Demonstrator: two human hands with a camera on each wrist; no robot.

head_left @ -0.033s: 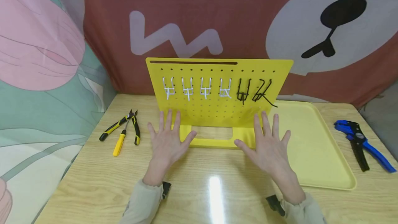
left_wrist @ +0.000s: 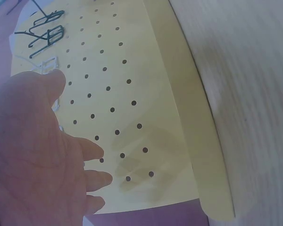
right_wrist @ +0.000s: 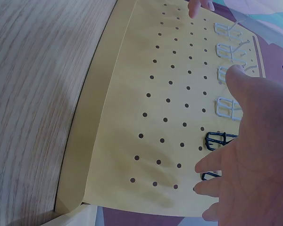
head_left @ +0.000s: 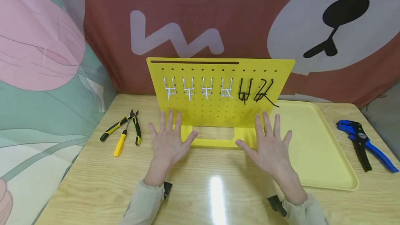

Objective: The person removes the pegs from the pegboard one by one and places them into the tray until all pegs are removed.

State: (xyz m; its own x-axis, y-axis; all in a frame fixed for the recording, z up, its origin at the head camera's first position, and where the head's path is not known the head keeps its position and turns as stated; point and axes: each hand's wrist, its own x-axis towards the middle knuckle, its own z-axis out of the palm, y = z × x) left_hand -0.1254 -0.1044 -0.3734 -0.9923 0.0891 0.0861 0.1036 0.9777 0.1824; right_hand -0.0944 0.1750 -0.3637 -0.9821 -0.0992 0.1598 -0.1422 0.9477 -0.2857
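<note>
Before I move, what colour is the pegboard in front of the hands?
The pegboard is yellow, clearest in the head view.

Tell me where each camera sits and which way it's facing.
Head: worn on the head, looking forward and down at the yellow pegboard; left fingers, right fingers and sleeves show.
Left wrist: worn there, looking across the pegboard's holes; left palm and fingers show.
Right wrist: worn there, looking across from the opposite side; right palm and fingers show, left fingertips at top.
Both wrist views share white hooks and black hooks.
</note>
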